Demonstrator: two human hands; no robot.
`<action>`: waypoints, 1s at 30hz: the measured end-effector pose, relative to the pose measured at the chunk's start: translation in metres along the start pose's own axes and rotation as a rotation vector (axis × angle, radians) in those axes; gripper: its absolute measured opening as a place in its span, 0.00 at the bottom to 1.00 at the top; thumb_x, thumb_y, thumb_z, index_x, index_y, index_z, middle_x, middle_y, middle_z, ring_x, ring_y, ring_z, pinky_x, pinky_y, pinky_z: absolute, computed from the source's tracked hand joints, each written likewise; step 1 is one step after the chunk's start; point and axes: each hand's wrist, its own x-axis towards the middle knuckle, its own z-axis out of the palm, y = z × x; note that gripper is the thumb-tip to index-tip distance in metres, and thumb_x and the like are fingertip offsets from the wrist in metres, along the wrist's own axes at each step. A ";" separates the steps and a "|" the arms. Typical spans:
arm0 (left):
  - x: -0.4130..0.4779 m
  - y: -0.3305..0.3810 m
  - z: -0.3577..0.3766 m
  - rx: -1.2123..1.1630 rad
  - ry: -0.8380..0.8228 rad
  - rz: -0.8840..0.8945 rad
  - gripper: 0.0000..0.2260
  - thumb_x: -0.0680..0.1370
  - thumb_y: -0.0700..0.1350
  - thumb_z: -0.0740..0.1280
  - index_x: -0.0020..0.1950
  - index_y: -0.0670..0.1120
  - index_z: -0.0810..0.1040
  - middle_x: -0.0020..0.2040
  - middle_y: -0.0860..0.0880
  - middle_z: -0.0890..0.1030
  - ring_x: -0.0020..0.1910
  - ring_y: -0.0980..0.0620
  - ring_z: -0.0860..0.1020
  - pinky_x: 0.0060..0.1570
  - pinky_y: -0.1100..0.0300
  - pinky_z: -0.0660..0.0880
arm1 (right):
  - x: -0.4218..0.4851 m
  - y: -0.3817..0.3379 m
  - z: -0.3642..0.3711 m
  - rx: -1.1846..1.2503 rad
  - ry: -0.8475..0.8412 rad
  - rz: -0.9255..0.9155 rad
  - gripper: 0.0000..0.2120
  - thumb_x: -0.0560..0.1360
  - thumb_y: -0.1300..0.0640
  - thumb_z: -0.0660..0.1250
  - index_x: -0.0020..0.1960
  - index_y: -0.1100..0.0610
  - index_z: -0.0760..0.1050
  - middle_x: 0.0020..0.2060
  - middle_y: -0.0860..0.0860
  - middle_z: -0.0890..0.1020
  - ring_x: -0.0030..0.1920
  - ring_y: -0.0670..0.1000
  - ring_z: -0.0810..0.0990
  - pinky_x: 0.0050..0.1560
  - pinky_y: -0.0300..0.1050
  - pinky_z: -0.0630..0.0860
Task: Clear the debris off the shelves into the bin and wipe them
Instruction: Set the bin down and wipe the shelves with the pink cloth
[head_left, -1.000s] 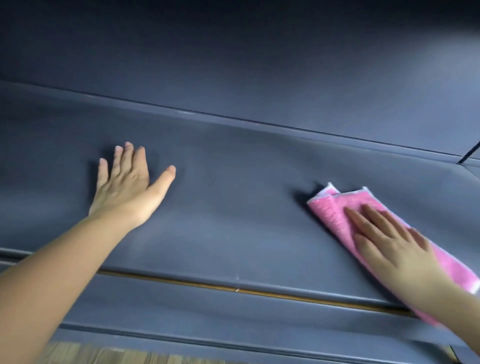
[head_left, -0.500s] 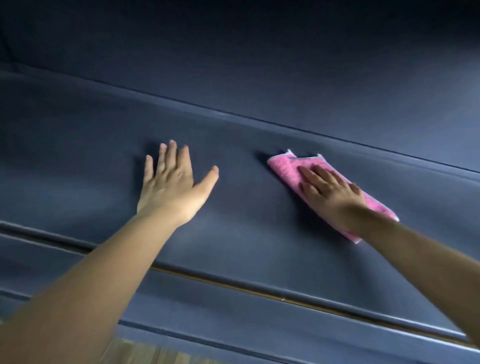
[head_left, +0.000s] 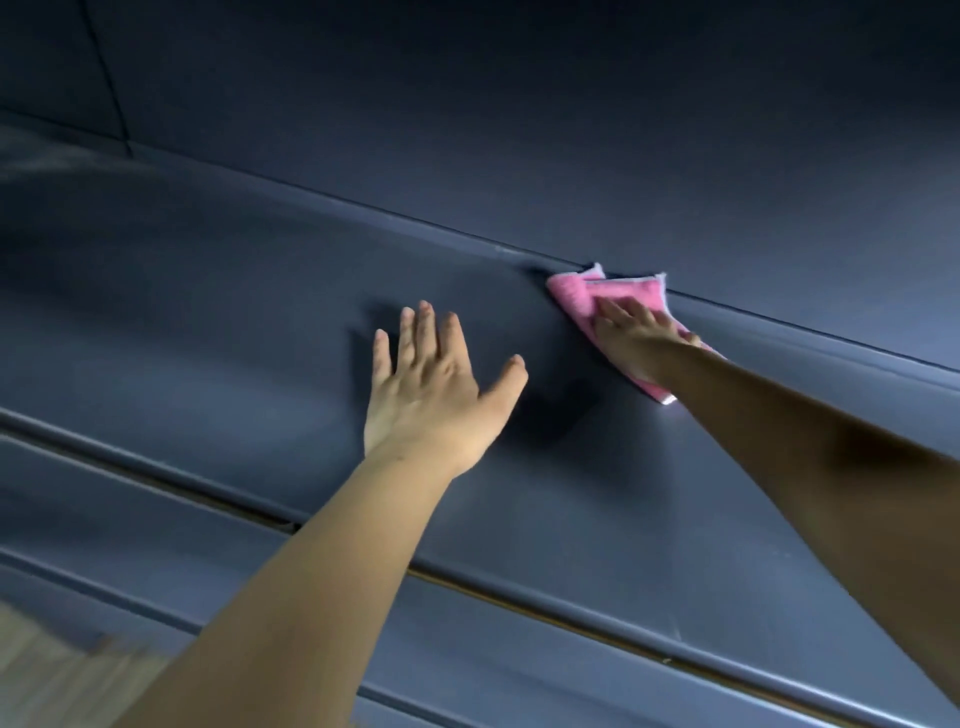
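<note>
Cloth (head_left: 574, 296) slid to shelf (head_left: 208, 322) back edge, under right hand (head_left: 631, 340).

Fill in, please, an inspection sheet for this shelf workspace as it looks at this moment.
Surface: dark blue shelf, smooth, dimly lit.
Job's things: pink cloth, folded, flat on the shelf, its far edge reaching the seam with the back panel; bin not in view.
Clutter: nothing seen.
Grippers: left hand flat on the shelf, fingers straight; right hand presses on the cloth with straight fingers.
Cables: nothing seen.
Surroundings: wooden floor at lower left, blurred.
</note>
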 end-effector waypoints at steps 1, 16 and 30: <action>0.001 0.000 0.000 -0.007 0.001 -0.003 0.36 0.76 0.63 0.44 0.78 0.45 0.42 0.78 0.46 0.40 0.77 0.52 0.37 0.72 0.55 0.33 | -0.003 -0.018 0.003 -0.005 -0.006 -0.052 0.25 0.79 0.41 0.43 0.75 0.41 0.46 0.77 0.44 0.47 0.76 0.53 0.47 0.73 0.60 0.48; -0.002 0.000 -0.007 -0.148 0.053 -0.010 0.30 0.79 0.59 0.47 0.78 0.46 0.48 0.79 0.46 0.45 0.78 0.53 0.41 0.74 0.56 0.36 | -0.221 0.026 0.019 -0.166 -0.041 -0.451 0.28 0.78 0.41 0.33 0.72 0.42 0.60 0.70 0.47 0.68 0.68 0.57 0.70 0.66 0.45 0.53; -0.075 0.004 -0.017 -0.055 -0.002 0.344 0.17 0.79 0.48 0.53 0.67 0.57 0.67 0.78 0.54 0.53 0.77 0.55 0.48 0.74 0.60 0.40 | -0.181 -0.025 -0.017 0.414 0.048 -0.382 0.11 0.73 0.53 0.55 0.46 0.43 0.75 0.43 0.48 0.82 0.46 0.54 0.78 0.49 0.47 0.74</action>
